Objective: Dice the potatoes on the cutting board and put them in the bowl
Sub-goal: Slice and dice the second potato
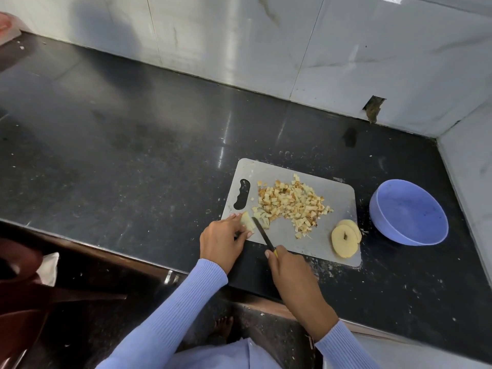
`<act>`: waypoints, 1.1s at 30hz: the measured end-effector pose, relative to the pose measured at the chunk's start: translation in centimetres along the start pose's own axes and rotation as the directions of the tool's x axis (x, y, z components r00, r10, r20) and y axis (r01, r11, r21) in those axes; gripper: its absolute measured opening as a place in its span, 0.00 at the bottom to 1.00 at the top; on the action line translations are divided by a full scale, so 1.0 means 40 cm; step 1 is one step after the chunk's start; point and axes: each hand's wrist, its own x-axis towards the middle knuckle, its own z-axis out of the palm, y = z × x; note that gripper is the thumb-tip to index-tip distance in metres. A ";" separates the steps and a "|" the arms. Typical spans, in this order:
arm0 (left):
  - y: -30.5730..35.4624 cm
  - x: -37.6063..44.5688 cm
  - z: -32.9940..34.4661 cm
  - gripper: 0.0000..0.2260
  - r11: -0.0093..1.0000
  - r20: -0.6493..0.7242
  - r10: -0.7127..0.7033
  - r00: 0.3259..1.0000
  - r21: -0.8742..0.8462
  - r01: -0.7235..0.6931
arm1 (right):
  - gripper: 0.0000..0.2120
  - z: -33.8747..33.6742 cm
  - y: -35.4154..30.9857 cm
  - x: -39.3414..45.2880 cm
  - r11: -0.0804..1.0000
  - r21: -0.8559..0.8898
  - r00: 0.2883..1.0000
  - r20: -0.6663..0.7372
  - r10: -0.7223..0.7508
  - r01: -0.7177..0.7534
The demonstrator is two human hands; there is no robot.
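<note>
Grey plastic forms the cutting board [338, 198], which is laid on the dark polished desk [133, 155] with its handle slot turned to the left. A heap of diced potato [292, 202] is spread over the middle of the board, many cubes browned at the edges. At the near left corner a pale potato piece [247, 221] is pinned to the board by the left hand [222, 239], whose fingers are curled over it so that it cannot slide under the blade. The knife [263, 234] is gripped at its yellow handle by the right hand [288, 270], fingers closed round it and the forefinger laid along the top, probably to steady the cut; the dark blade is angled forward and left, its tip just beside the held piece and among a few fresh cuts. Two round potato slices [346, 237] are stacked at the near right corner of the board, apparently kept apart from the heap until their turn comes. The blue bowl [410, 211] is set on the desk just beside the board's right edge, tilted slightly and holding nothing yet, presumably placed close so the dice can be swept across. The dicing is judged well advanced, the transfer not yet begun
</note>
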 end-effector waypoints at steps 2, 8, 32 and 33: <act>0.002 -0.001 -0.001 0.09 1.000 -0.003 -0.003 1.000 0.011 0.003 | 0.13 0.009 -0.005 0.007 1.000 0.002 1.000 0.020 0.003 -0.003; 0.001 0.002 -0.005 0.11 0.999 0.029 -0.024 0.999 0.034 0.023 | 0.13 0.011 0.012 0.017 0.999 0.024 0.999 -0.016 0.032 -0.032; -0.009 0.003 0.006 0.12 1.000 -0.013 0.014 1.000 0.022 -0.014 | 0.14 0.020 -0.026 0.057 1.000 0.021 0.999 -0.042 -0.005 0.006; -0.009 0.004 0.006 0.12 1.000 -0.015 0.016 1.000 0.021 -0.015 | 0.14 0.019 -0.019 0.056 1.000 0.023 0.999 -0.046 0.009 -0.008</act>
